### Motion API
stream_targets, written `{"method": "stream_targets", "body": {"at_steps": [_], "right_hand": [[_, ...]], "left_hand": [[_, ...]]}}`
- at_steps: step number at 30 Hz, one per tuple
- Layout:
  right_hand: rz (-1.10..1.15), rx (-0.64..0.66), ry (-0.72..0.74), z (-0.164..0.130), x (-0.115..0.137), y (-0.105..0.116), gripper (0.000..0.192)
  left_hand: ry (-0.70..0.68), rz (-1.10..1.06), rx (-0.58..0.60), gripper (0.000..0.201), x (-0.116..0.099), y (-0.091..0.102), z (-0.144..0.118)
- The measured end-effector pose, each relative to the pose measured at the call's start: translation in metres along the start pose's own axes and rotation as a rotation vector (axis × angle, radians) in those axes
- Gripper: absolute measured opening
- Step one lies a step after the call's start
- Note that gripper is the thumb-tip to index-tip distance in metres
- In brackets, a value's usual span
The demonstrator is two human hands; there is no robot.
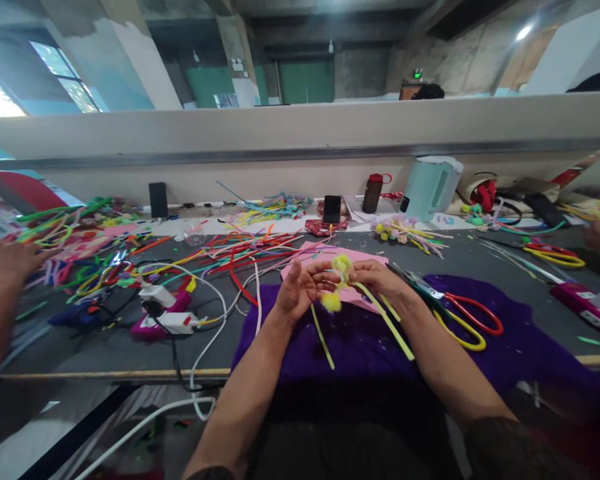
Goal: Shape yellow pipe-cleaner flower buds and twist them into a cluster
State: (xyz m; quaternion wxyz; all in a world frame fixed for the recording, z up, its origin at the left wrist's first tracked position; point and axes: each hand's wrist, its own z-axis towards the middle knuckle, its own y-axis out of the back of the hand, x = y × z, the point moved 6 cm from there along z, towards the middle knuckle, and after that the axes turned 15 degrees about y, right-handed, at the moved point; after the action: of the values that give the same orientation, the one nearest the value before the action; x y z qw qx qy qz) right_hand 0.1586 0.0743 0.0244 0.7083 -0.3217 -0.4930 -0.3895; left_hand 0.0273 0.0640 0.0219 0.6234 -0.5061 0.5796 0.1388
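Note:
Between my two hands, above a purple cloth (300,347), is a yellow pipe-cleaner flower (341,267) with long yellow stems hanging down. The fingertips of my right hand (375,279) are closed on it from the right. My left hand (304,290) is at its left side, fingers curled towards it and thumb raised; a blurred yellow tuft (331,302) hangs by its fingers. Whether the left fingertips pinch the flower is hard to make out. Behind my hands lies a pink sheet (375,259). Red-and-yellow-handled scissors (460,310) rest on the cloth, right of my right forearm.
Loose pipe cleaners (250,247) and a power strip (165,313) with cables lie to the left. Finished flowers (397,230), a phone (331,209), a bottle (373,193) and a kettle (430,187) stand along the back. Other people's hands (10,260) reach in at both sides.

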Motion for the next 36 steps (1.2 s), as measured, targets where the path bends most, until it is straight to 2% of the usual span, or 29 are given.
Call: {"method": "stream_targets", "body": {"at_steps": [2,4,8,12,17,23,29,36], "right_hand": [[-0.059,0.129,-0.053,-0.004,0.004,-0.003,0.025],[-0.100,0.255,-0.096,-0.008,0.005,-0.011,0.026],[-0.150,0.376,-0.098,-0.009,0.003,-0.022,0.027],[-0.199,0.369,-0.073,-0.007,-0.001,-0.021,0.021],[-0.222,0.417,-0.090,-0.009,-0.007,-0.019,0.016],[-0.324,0.460,-0.094,-0.011,-0.006,-0.020,0.017],[-0.265,0.455,-0.098,-0.010,0.002,-0.025,0.017],[-0.161,0.423,-0.135,-0.010,-0.009,-0.024,0.016]], "left_hand": [[0.129,-0.013,0.036,0.073,0.005,0.002,0.002],[0.199,0.031,0.044,0.066,0.011,0.002,0.003],[0.183,0.187,-0.011,0.041,0.014,-0.001,0.005],[0.170,0.270,-0.069,0.027,0.011,0.001,0.003],[0.199,0.322,0.004,0.041,0.013,0.001,0.002],[0.150,0.444,0.000,0.020,0.012,-0.001,-0.001],[0.167,0.431,0.051,0.017,0.014,-0.005,-0.002],[0.183,0.412,0.044,0.016,0.019,-0.002,0.001]]}}
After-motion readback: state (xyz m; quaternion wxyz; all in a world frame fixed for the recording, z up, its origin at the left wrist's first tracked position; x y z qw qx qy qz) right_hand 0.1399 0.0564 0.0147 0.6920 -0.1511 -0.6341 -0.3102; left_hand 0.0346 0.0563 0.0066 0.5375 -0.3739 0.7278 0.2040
